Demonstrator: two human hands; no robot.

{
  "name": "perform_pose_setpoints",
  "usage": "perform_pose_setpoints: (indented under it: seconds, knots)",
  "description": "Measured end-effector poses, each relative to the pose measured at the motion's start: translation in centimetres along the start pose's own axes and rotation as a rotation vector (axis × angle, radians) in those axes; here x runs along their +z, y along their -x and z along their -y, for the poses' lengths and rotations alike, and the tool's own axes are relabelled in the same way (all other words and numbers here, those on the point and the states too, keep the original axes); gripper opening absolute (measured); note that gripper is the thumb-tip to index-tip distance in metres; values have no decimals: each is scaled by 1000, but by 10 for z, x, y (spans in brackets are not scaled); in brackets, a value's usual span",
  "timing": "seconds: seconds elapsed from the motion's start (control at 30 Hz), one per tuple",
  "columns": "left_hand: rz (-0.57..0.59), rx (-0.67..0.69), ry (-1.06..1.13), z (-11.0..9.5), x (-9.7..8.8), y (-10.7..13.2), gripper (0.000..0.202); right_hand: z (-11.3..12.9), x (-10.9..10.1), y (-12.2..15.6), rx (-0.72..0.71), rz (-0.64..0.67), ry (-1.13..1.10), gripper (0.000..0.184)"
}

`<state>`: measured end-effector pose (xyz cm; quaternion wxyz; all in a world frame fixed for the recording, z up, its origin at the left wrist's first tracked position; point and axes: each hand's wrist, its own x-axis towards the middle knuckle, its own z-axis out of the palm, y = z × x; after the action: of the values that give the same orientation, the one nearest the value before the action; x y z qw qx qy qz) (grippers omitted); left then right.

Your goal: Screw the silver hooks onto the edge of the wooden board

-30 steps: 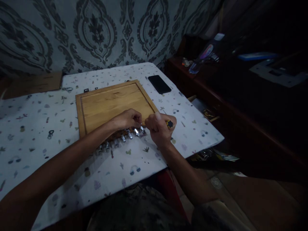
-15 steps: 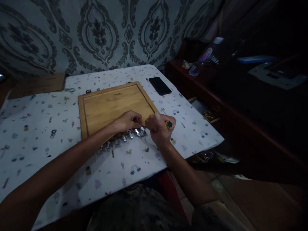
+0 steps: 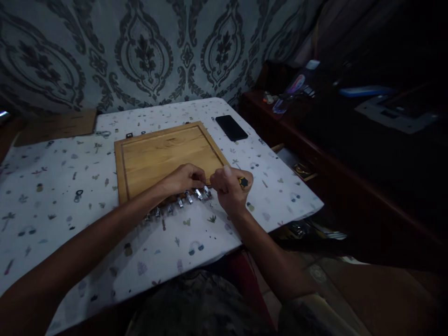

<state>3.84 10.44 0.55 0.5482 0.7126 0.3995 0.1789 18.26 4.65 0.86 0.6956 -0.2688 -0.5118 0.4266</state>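
1. One wooden board point(image 3: 168, 154), rectangular, smooth and grained, with a raised rim on the sides that show, lies flat on one desk point(image 3: 217, 233) covered in a white cloth with small printed motifs.
2. About seven shiny metal fittings point(image 3: 180, 202), narrow and bent, sit in a row along the board's near edge; the leftmost ones are dim beside the forearm.
3. The left hand point(image 3: 187, 178) is over the board's near right corner, its grip nearly closed, fingertips bent down together; I cannot tell whether they pinch anything.
4. The right hand point(image 3: 231, 189), just beyond that corner, has its grip wrapped firmly around one yellow-and-black handle point(image 3: 243, 182) with a faceted end; the rest of the tool is hidden.
5. One flat black phone point(image 3: 231, 127) lies to the right of the board's far corner.
6. One brown cardboard piece point(image 3: 58, 126) lies beyond the board's left side.
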Motion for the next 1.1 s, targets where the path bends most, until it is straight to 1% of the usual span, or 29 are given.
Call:
perform_pose_setpoints:
  seconds: [0.17, 0.27, 0.37, 0.47, 0.53, 0.6, 0.63, 0.73, 0.83, 0.9, 1.0, 1.1]
  knots:
    - [17, -6, 21, -2, -1, 2, 5, 0, 0, -1, 32, -15, 33, 60]
    - [-2, -3, 27, -7, -3, 6, 4, 0, 0, -1, 37, -26, 59, 60]
    - [-38, 4, 44, -16, -7, 15, 6, 0, 0, -1, 10, -13, 12, 60]
    - [-130, 41, 37, -20, -15, 30, 10, 1, 2, -1, 3, 10, -42, 60]
    - [-234, 66, 10, -17, -22, 43, 14, 3, 4, -2, 10, 17, -49, 62]
    - [-380, 64, 8, -9, -31, 57, 22, 7, 7, -3, 13, 19, -57, 62]
    - [-463, 55, -2, -2, -37, 64, 25, 8, 8, -4, 2, 20, -76, 63]
    - [-611, 19, -115, 21, -63, 84, 31, 11, 9, -6, 0, 19, -117, 62]
    - [-789, -35, -244, 46, -98, 102, 26, 11, 10, -7, 2, 18, -128, 62]
    - [-892, -100, -324, 63, -122, 110, 22, 12, 10, -7, 1, 22, -130, 62]
    - [-993, -222, -430, 86, -154, 119, 25, 14, 10, -7, 14, 24, -121, 63]
    - [-1071, -328, -542, 102, -177, 125, 36, 15, 10, -8, 27, 13, -114, 64]
